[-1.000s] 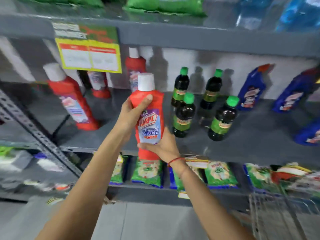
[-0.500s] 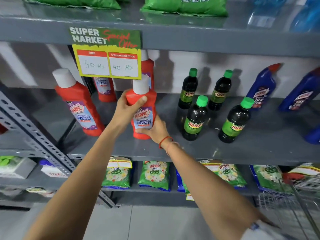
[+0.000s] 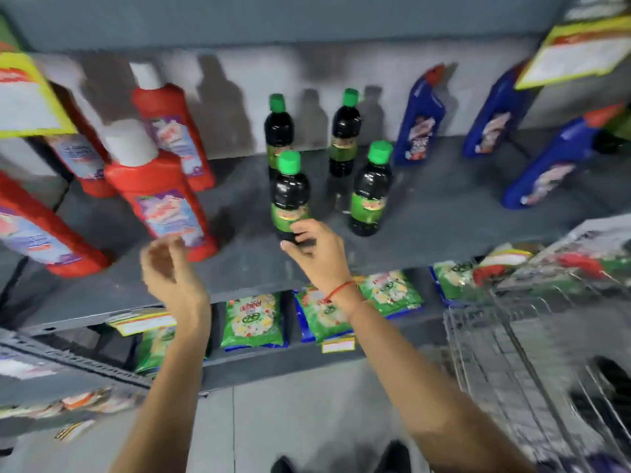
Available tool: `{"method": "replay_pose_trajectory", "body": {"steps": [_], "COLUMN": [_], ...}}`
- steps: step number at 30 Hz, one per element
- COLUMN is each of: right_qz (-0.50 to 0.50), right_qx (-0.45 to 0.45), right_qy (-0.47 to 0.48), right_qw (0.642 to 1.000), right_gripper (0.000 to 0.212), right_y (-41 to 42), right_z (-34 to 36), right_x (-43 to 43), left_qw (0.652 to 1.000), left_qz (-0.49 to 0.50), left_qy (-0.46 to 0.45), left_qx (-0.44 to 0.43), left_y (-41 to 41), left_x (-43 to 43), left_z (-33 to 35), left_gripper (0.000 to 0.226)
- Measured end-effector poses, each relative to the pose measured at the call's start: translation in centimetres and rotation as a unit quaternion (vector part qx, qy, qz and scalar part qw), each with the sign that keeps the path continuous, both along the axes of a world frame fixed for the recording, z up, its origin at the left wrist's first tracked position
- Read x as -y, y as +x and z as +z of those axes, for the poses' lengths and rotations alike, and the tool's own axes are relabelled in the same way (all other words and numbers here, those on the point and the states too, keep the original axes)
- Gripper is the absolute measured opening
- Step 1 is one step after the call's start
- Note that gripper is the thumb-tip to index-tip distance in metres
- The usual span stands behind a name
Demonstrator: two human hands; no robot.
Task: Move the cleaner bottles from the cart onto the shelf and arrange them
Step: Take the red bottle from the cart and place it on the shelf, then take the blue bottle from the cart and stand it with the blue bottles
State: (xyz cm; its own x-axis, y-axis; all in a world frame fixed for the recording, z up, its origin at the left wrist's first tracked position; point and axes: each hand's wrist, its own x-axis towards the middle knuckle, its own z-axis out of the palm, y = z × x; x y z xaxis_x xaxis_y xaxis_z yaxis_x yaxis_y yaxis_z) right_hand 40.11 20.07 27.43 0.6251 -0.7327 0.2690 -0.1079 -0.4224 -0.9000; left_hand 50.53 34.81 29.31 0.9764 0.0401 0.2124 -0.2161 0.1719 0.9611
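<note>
- Standing upright on the grey shelf [image 3: 426, 216], the red bathroom-cleaner bottle [image 3: 160, 196] is seen with its white cap up and its label turned outward, presumably so that it can be read from the aisle.
- No hand is on that red bottle: the left hand [image 3: 170, 268] is held just in front of its base, fingers loosely apart and clamped on nothing, though blur hides whether they brush it.
- To the right of the red bottle, the right hand [image 3: 316, 249] is laid against the foot of the front dark green-capped bottle [image 3: 290, 196]; its fingers are curled partly round the base, but a firm grip cannot be confirmed.
- That contact is judged to be a nudge for alignment, since three more dark bottles [image 3: 370, 189] are grouped just beside and behind it.
- Further right of the red bottle, blue angled-neck bottles [image 3: 420, 121] are kept as a separate group.
- Well to the right and below the red bottle, the wire cart [image 3: 505, 353] is seen; its contents are too blurred to tell.
</note>
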Motion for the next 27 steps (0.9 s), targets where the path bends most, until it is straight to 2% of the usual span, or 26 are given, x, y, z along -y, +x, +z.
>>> {"method": "replay_pose_trajectory", "body": {"steps": [2, 4, 7, 11, 13, 17, 20, 22, 24, 27], "right_qz": [-0.049, -0.101, -0.192, -0.335, -0.393, -0.468, -0.475, -0.444, -0.412, -0.468], "right_qx": [0.015, 0.025, 0.017, -0.024, -0.072, -0.183, -0.259, -0.331, -0.370, -0.316], "right_qy": [0.013, 0.042, 0.062, 0.055, 0.057, 0.171, 0.308, 0.397, 0.453, 0.503], "right_qw": [0.999, 0.994, 0.979, 0.940, 0.915, 0.848, 0.782, 0.732, 0.699, 0.654], "right_gripper": [0.019, 0.016, 0.014, 0.013, 0.014, 0.021, 0.028, 0.035, 0.041, 0.042], "right_y": [-5.2, -10.7, -19.5, -32.0, -37.8, -47.9, -53.1, -55.1, -55.9, -56.2], "right_z": [0.2, 0.4, 0.1, -1.8, -3.4, -9.7, -15.9, -20.2, -24.2, -28.7], "right_x": [2.5, 5.1, 9.2, 13.5, 15.0, 16.3, 15.4, 13.7, 11.9, 10.1], "left_qw": [0.991, 0.956, 0.873, 0.757, 0.707, 0.607, 0.482, 0.404, 0.359, 0.311], "left_qz": [-0.122, -0.270, -0.451, -0.602, -0.649, -0.715, -0.752, -0.764, -0.765, -0.760], "left_qy": [0.047, 0.112, 0.183, 0.246, 0.269, 0.332, 0.434, 0.492, 0.527, 0.565], "left_qx": [0.006, 0.022, 0.039, 0.061, 0.080, 0.103, 0.118, 0.104, 0.088, 0.075], "left_y": [-4.8, -9.5, -16.8, -26.4, -31.1, -40.1, -45.6, -48.7, -51.1, -53.6], "left_x": [3.6, 7.8, 14.4, 22.4, 25.7, 31.2, 34.2, 35.4, 35.9, 35.9], "left_z": [-0.8, -1.3, -1.7, -3.0, -3.9, -7.5, -12.3, -16.2, -20.1, -26.0], "left_gripper": [0.015, 0.019, 0.016, 0.011, 0.014, 0.022, 0.034, 0.037, 0.036, 0.035]}}
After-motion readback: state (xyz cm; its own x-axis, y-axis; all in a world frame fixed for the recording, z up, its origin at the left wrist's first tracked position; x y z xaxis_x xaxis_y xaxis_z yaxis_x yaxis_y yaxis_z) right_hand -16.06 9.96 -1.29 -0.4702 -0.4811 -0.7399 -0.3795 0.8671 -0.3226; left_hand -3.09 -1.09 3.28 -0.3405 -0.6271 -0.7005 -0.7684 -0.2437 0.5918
